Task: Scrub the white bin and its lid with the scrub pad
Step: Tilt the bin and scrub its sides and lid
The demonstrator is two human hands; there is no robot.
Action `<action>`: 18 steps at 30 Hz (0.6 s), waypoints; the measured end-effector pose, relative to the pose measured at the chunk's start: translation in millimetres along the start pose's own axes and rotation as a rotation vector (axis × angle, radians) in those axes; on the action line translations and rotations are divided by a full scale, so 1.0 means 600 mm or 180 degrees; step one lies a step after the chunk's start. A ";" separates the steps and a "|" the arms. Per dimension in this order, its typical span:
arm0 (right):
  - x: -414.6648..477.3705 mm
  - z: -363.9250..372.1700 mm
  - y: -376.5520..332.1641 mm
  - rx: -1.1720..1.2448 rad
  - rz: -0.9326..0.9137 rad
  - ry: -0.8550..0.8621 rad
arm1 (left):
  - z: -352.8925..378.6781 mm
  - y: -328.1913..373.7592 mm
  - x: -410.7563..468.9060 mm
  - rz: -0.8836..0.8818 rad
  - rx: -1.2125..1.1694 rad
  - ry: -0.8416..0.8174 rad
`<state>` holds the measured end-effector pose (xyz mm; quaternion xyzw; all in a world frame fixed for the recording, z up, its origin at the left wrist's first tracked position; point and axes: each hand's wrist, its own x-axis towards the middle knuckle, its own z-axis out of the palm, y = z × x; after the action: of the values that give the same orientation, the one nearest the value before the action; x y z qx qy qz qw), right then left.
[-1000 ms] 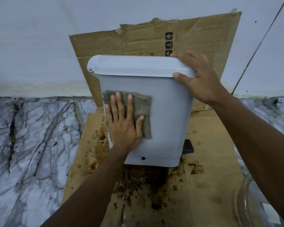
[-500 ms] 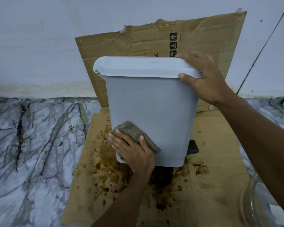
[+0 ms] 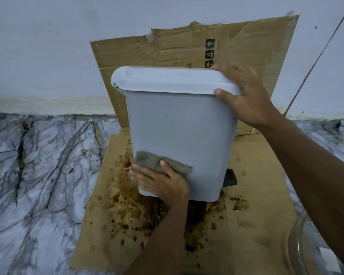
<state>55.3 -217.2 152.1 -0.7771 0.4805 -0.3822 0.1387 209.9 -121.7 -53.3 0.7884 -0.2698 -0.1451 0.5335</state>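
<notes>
The white bin (image 3: 185, 132) stands tilted on stained cardboard, its white lid (image 3: 167, 80) closed on top. A black pedal (image 3: 230, 177) sticks out at its lower right. My left hand (image 3: 163, 183) presses a grey-brown scrub pad (image 3: 157, 161) flat against the bin's lower left front, fingers folded over the pad. My right hand (image 3: 246, 98) grips the lid's right corner, thumb on the front rim and fingers over the top.
Brown-stained cardboard (image 3: 256, 195) covers the marble floor (image 3: 38, 175). Another cardboard sheet (image 3: 187, 48) leans against the white wall behind the bin. A clear glass bowl rim (image 3: 298, 245) shows at the lower right.
My left hand slid the pad from the bin's upper left front down to its lower left, then spread it slightly rightward. My right hand kept its grip on the lid.
</notes>
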 end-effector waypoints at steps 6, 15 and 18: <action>-0.001 0.000 0.002 -0.0057 -0.0017 0.0018 | 0.004 0.032 -0.011 -0.1114 -0.0308 -0.0160; -0.001 -0.001 0.001 -0.0071 -0.0027 0.0020 | -0.006 0.032 0.047 0.0021 -0.0094 0.0052; -0.001 0.000 -0.001 -0.0055 -0.0034 0.0025 | -0.020 -0.005 0.035 -0.0760 -0.0224 0.0029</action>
<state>55.7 -216.3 152.2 -0.7793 0.4801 -0.3818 0.1280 234.0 -123.5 -50.3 0.7963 -0.1663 -0.2134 0.5410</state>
